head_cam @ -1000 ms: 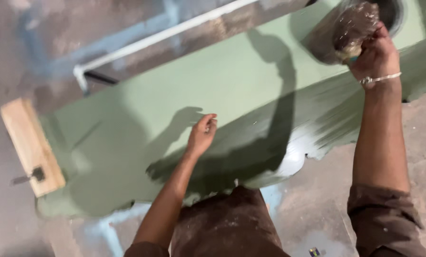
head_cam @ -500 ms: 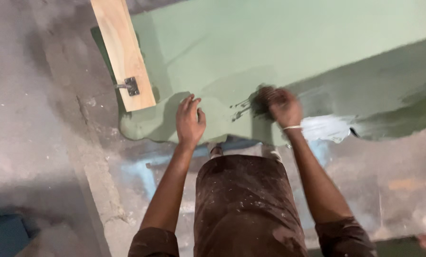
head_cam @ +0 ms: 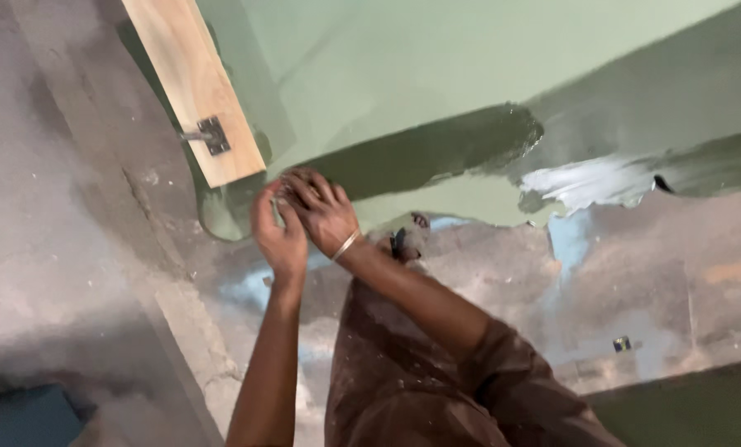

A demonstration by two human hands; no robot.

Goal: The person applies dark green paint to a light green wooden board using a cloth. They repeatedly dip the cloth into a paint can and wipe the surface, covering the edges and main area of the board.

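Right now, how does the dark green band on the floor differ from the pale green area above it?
The dark green band looks wet, deep-toned and streaky with a ragged end; the pale green area is light, even and matte. The band is a narrow stripe, the pale area broad. Both coat the same floor, near the hands.

right hand (head_cam: pixel 325 211) swept left, meeting left hand (head_cam: pixel 278 234)

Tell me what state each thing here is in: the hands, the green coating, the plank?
left hand: fingers curled, beside the right hand at the coating's edge
right hand: palm down, bracelet on wrist; any held thing hidden
green coating: spread, with a darker wet band
wooden plank: lying flat, metal bracket attached
concrete floor: bare, cracked
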